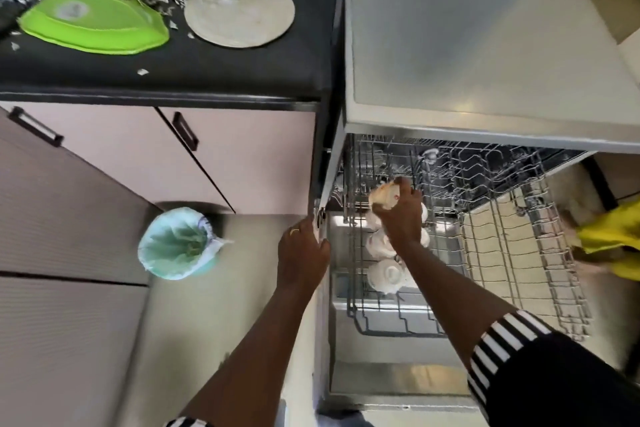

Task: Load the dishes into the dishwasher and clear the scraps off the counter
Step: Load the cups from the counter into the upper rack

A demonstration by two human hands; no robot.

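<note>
Striped sleeve [502, 340] leads to the right hand [398, 218], which grips a pale cup [381, 196] over the rack [502, 253], white cups [386, 274] beneath it. The left hand [303, 251] rests on the dishwasher's side edge [325, 184]; its grip is unclear.

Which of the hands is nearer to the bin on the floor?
Left. The left hand touches the dishwasher's side edge, just right of the bin; the right hand holds a cup over the rack, farther right.
</note>
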